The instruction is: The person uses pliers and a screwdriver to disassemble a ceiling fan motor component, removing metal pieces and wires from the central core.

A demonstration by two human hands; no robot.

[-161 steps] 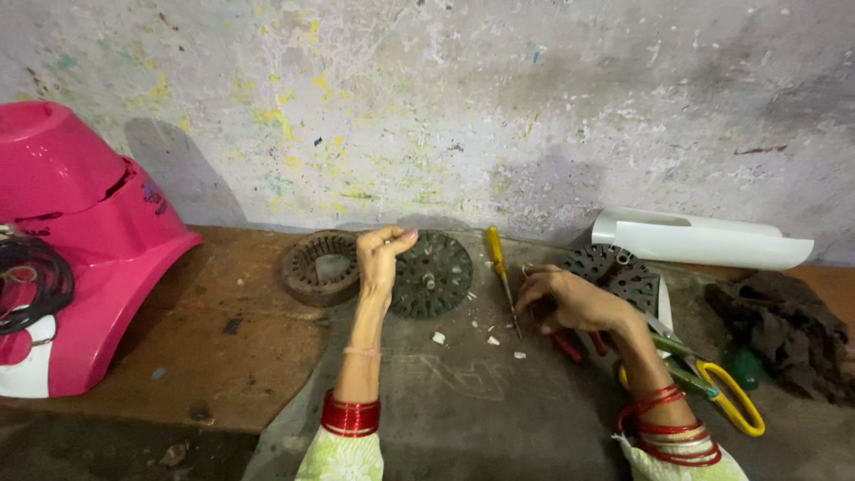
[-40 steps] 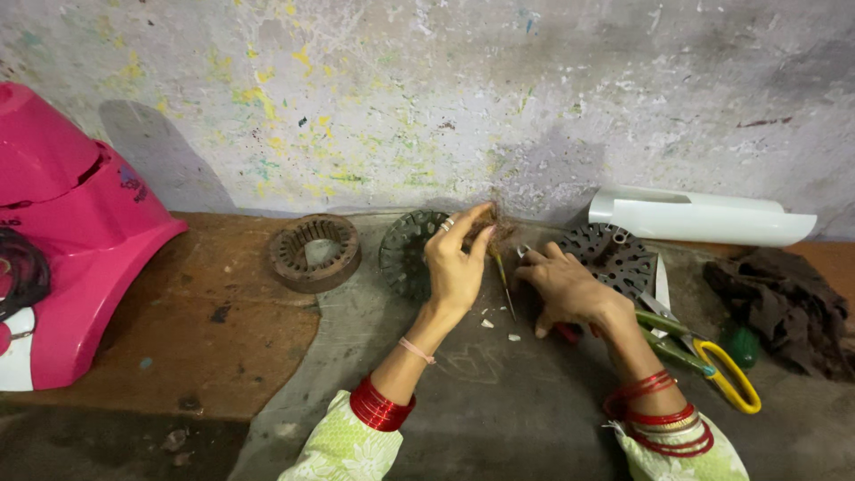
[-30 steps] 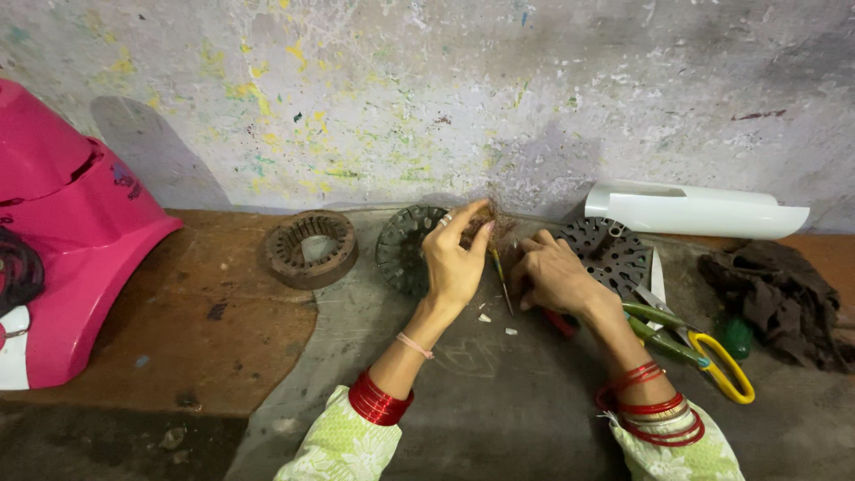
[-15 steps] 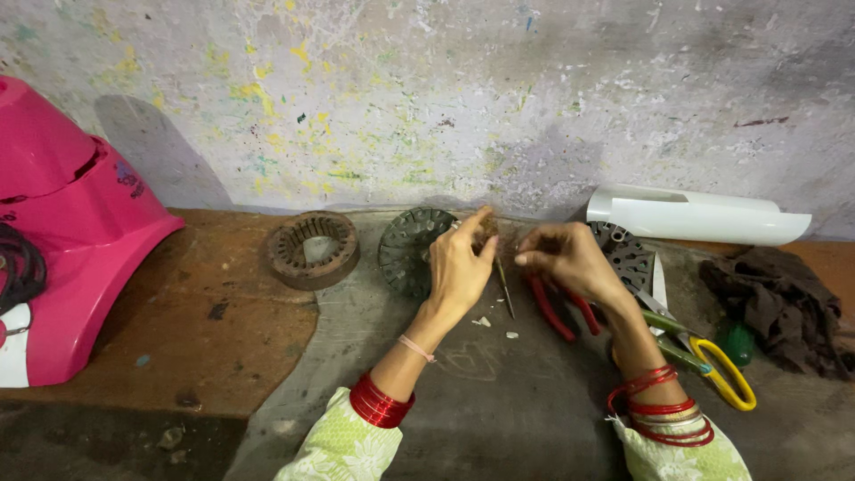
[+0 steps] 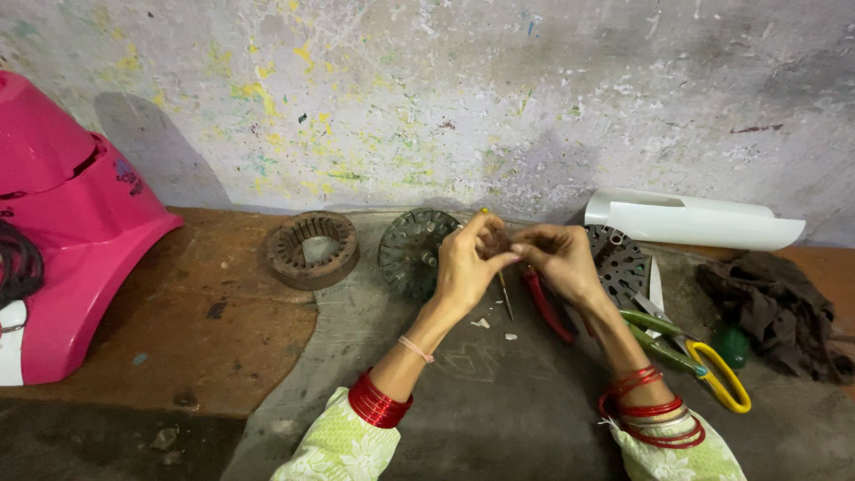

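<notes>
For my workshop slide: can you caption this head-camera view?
Left hand and right hand meet over a small part, beside a dark slotted disc.

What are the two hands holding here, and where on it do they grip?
Left hand and right hand pinch a small dark piece between their fingertips; what it is, and by which part, cannot be told.

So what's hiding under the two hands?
Under the left hand lies a dark round finned metal disc. A thin screwdriver and red-handled pliers poke out below the right hand. Whatever the fingers pinch is covered.
</notes>
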